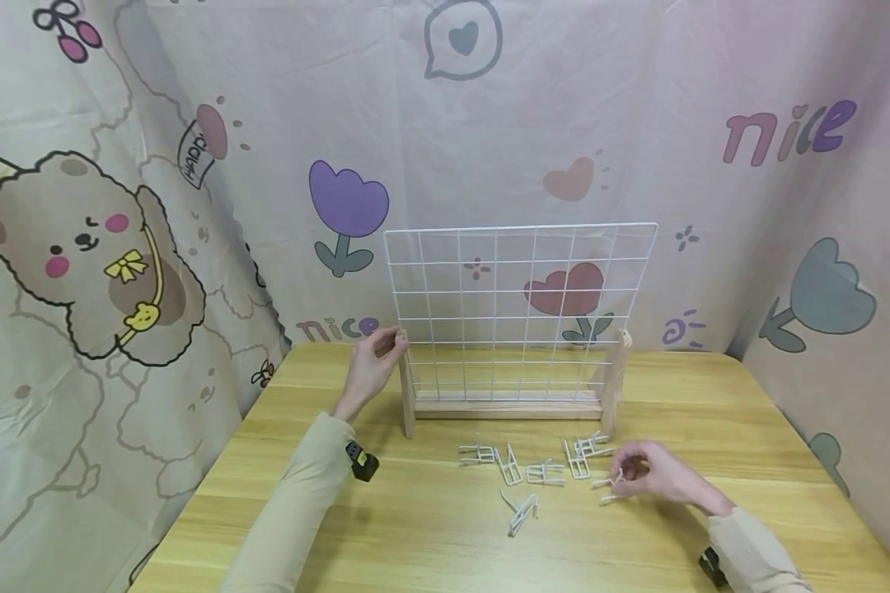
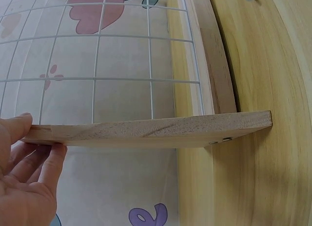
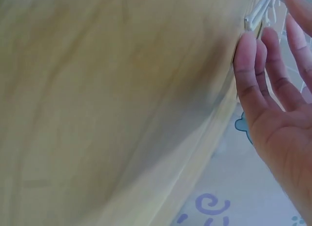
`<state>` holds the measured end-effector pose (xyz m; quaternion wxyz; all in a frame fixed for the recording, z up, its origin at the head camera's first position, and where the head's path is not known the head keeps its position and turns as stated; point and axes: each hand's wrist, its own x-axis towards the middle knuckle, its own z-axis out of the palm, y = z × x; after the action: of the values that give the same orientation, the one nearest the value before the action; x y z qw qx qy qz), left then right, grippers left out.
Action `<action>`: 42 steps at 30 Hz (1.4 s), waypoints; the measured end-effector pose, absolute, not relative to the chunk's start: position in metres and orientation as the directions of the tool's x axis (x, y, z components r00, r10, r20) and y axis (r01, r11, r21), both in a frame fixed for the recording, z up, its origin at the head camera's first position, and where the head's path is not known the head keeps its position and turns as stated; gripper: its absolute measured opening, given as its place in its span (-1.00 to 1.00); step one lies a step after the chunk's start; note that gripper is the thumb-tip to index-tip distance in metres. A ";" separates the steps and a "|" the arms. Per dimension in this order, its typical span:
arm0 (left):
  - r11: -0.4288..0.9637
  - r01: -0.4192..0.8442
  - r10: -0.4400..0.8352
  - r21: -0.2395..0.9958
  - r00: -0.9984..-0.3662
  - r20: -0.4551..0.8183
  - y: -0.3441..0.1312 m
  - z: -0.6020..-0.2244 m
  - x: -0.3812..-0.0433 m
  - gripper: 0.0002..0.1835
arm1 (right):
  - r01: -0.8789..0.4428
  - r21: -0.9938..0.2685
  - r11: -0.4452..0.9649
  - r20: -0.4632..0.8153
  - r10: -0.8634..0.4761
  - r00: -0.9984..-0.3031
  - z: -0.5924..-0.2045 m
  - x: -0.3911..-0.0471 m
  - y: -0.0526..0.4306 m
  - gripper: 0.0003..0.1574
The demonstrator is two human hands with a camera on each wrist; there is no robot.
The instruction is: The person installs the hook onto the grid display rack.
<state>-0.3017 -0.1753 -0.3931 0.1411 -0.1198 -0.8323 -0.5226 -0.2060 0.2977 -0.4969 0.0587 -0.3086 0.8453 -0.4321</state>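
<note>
A white wire grid (image 1: pixel 515 317) stands upright in a wooden frame on the table. My left hand (image 1: pixel 371 362) grips the top of the frame's left wooden post (image 1: pixel 408 403), thumb on one side and fingers on the other; the left wrist view shows this post (image 2: pixel 146 131) from its edge. At the right, just above the tabletop, my right hand (image 1: pixel 656 473) pinches a white wire hook (image 1: pixel 606 483), partly hidden by the fingers. Part of the hook (image 3: pixel 258 12) shows by the fingertips in the right wrist view.
Several more white wire hooks lie in front of the frame, among them one hook (image 1: pixel 520 512) nearest me and one hook (image 1: pixel 545 472) in the middle. A printed curtain (image 1: pixel 267 49) hangs behind and beside the wooden table (image 1: pixel 430 552).
</note>
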 end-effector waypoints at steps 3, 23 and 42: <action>0.428 0.340 0.053 0.837 -0.934 0.353 -0.175 -0.392 -0.301 -0.53 | -0.466 -0.786 0.407 0.153 -0.602 -0.784 -0.497 -0.207 0.300 -0.68; 0.416 0.335 0.045 0.846 -0.936 0.348 -0.176 -0.392 -0.301 -0.52 | -0.463 -0.756 0.463 0.080 -0.637 -0.767 -0.495 -0.209 0.302 -0.83; 0.411 0.332 0.038 0.849 -0.937 0.348 -0.175 -0.394 -0.302 -0.53 | -0.371 -0.862 0.347 0.176 -0.481 -0.859 -0.478 -0.212 0.305 -0.80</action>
<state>-0.3018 -0.1752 -0.3939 0.1384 -0.1114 -0.8285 -0.5311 -0.2117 0.3050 -0.4778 0.0541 -0.2600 0.8187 -0.5090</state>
